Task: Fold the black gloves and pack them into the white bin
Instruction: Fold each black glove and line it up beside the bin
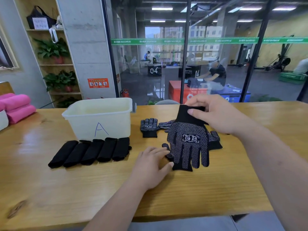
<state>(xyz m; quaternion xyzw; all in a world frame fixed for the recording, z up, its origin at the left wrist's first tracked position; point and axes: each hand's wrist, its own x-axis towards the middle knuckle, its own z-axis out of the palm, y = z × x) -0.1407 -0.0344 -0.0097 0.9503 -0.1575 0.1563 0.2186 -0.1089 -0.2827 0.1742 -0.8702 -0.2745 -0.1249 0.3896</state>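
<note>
Both hands on glove, right hand pinching cuff

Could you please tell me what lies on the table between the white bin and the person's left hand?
In the head view, a row of folded black gloves lies between the white bin and the left hand.

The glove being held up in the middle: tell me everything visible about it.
The glove is black knit fabric covered with small white grip dots and a white printed mark on its middle. Its plain black cuff is up, pinched by the right hand; the fingers hang down, their tips reaching the wooden table. The left hand touches its lower left edge, near the thumb. It hangs in front of other gloves lying on the table, right of the white bin.
</note>
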